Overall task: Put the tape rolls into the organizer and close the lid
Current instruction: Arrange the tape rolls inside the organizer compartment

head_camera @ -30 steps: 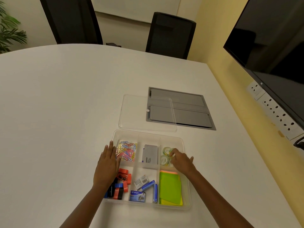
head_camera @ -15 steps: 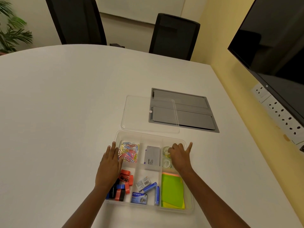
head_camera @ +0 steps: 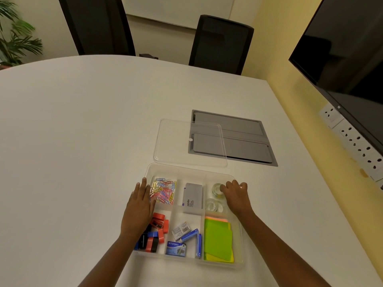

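Note:
A clear plastic organizer [head_camera: 148, 170] lies on the white table in front of me, its compartments uncovered. Two clear tape rolls sit in its far right compartment: one roll [head_camera: 216, 189] at the back, another roll [head_camera: 214, 205] just in front of it. My right hand [head_camera: 235, 195] rests over that compartment at the organizer's right rim, fingers apart, touching the back roll but holding nothing. My left hand [head_camera: 138, 206] lies flat on the organizer's left rim, fingers spread. The clear lid [head_camera: 174, 141] lies flat on the table just behind the organizer.
Other compartments hold coloured paper clips [head_camera: 163, 190], a grey box [head_camera: 192, 198], red and black clips [head_camera: 157, 233], staple boxes [head_camera: 183, 237] and green sticky notes [head_camera: 217, 239]. A grey cable hatch [head_camera: 244, 141] is set in the table behind the lid. Two black chairs stand beyond; a screen hangs at right.
My right hand has let go of the tape rolls and moved right, from above the rolls to the organizer's right rim. The left hand stays on the left rim.

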Demonstrator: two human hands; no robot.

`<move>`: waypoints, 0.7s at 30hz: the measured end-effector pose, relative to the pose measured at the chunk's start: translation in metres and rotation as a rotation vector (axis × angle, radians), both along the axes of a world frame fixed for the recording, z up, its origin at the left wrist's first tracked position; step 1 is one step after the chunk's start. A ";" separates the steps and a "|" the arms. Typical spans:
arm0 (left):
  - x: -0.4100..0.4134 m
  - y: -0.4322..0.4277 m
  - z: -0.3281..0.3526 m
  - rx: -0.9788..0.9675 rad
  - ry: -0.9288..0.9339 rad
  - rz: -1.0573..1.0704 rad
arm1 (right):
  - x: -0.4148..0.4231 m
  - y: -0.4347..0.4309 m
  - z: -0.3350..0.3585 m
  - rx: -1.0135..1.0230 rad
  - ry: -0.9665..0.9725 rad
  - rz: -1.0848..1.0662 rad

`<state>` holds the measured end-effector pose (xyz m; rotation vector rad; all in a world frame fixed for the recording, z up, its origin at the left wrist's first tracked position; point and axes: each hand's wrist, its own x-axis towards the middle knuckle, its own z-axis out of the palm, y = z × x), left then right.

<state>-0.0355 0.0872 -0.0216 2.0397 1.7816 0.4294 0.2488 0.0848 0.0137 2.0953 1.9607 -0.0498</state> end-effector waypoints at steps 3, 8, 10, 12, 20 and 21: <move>-0.002 0.001 -0.003 0.012 0.003 -0.009 | -0.009 -0.004 0.006 0.040 -0.007 0.011; 0.000 0.000 0.002 -0.009 -0.012 0.008 | -0.024 -0.020 0.001 0.036 0.013 -0.091; 0.000 0.000 0.001 -0.014 -0.009 -0.001 | -0.029 -0.020 0.001 0.020 0.096 -0.166; 0.000 0.000 0.001 -0.016 -0.016 -0.004 | -0.028 -0.016 -0.005 0.013 0.167 -0.256; 0.000 0.000 -0.002 -0.011 0.000 -0.013 | -0.039 -0.014 -0.009 -0.010 0.283 -0.305; 0.000 0.001 -0.002 -0.008 -0.007 -0.009 | -0.040 -0.014 -0.010 -0.005 0.343 -0.327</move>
